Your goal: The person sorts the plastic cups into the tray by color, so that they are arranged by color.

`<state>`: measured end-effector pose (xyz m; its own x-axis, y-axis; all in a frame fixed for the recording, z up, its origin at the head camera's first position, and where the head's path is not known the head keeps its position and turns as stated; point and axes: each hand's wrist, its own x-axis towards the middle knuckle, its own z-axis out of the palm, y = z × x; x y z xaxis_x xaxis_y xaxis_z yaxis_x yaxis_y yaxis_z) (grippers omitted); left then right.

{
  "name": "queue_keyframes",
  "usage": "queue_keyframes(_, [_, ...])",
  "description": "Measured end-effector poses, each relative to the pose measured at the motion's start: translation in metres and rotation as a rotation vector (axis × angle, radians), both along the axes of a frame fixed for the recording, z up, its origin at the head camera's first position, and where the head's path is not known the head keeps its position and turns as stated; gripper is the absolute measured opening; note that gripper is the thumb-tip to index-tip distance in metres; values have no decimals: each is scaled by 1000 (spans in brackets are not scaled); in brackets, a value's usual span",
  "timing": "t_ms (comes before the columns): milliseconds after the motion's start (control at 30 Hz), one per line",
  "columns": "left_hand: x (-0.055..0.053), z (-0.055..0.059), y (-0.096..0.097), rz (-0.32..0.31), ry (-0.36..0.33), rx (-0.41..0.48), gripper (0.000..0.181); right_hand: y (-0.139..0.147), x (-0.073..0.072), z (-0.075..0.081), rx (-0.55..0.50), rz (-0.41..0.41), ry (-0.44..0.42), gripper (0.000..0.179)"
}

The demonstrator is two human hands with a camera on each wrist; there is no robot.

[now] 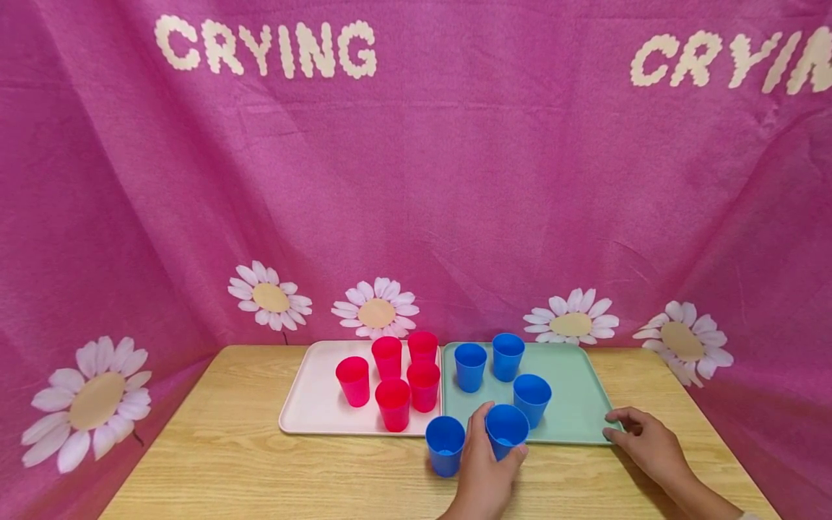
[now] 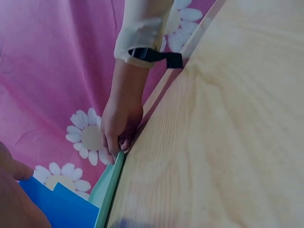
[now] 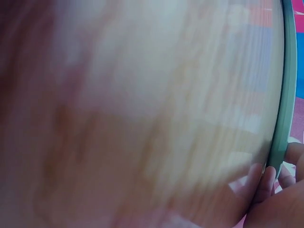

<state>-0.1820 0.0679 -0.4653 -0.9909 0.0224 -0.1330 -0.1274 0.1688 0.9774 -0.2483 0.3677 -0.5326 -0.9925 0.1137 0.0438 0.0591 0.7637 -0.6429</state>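
My left hand (image 1: 482, 473) grips a blue cup (image 1: 507, 427) at the near edge of the green tray (image 1: 575, 393). Thumb and fingers wrap its sides; the cup is upright, its mouth facing up. Just left of that hand, another blue cup (image 1: 445, 448) stands on the wood tabletop. Three blue cups stand on the green tray, the nearest blue cup (image 1: 531, 397) right behind the held one. My right hand (image 1: 650, 444) pinches the tray's near right corner between thumb and fingers. In the right wrist view, fingers (image 3: 268, 183) meet the green rim (image 3: 282, 104).
A pale pink tray (image 1: 308, 404) adjoins the green one on the left and bears several red cups (image 1: 393, 404). The wooden table (image 1: 260, 477) extends in front of both trays. Behind them hangs a pink cloth (image 1: 416, 202) with daisies and lettering.
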Motion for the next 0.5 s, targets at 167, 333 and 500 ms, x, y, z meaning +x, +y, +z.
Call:
queue_keyframes(167, [-13,-3,10,56,100,-18,68,0,-1,0,5,-10,-12,29])
queue_keyframes(333, [-23,-2,18,101,191,-67,69,-1,-1,0,10,-11,-13,29])
queue_keyframes(500, [-34,-2,25,148,193,-68,70,-1,-2,0,5,-15,-18,28])
